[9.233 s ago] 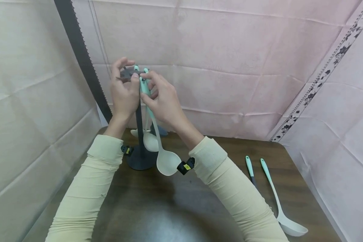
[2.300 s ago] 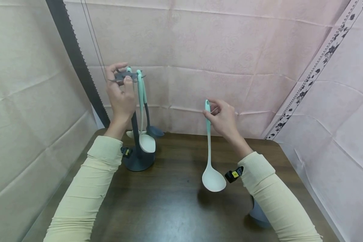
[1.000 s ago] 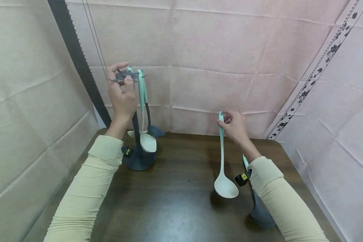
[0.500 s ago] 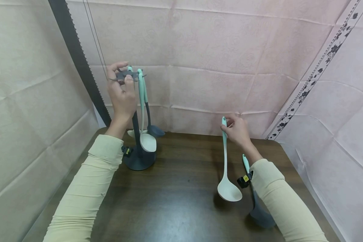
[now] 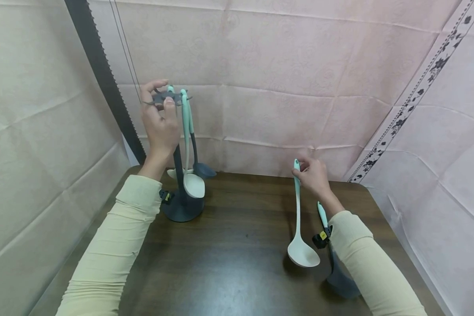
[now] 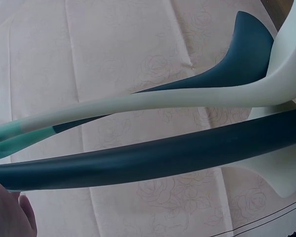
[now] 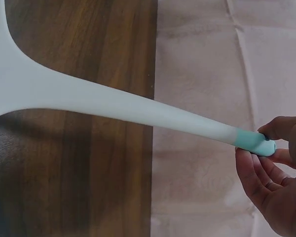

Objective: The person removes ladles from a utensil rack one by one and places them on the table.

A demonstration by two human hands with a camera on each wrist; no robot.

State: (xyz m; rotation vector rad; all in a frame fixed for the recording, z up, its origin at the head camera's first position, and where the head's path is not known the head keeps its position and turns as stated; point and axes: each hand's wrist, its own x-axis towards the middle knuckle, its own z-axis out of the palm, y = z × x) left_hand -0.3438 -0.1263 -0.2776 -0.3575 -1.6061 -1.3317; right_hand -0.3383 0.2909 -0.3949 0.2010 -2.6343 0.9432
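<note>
My left hand (image 5: 160, 127) grips the hooked top of a dark utensil stand (image 5: 183, 213), thumb on the near side. A white spoon (image 5: 194, 185) and a dark blue spoon (image 5: 203, 170) hang there by mint handles, with another white utensil (image 5: 171, 174) partly hidden behind the pole (image 6: 138, 163). Well to the right, my right hand (image 5: 315, 176) pinches the mint end of a white ladle (image 7: 98, 98) between thumb and fingers. Its bowl (image 5: 303, 254) hangs low over the table, casting a shadow beneath.
On the brown table (image 5: 237, 237), a dark ladle (image 5: 341, 281) with a mint handle lies at the right, partly covered by my right sleeve (image 5: 375, 263). A pale cloth wall (image 5: 260, 118) rises behind the table's back edge.
My right hand has carried the white ladle from the stand out to the right, lowering it lately. My left hand stays on the stand. The white ladle lying at far right earlier is out of sight.
</note>
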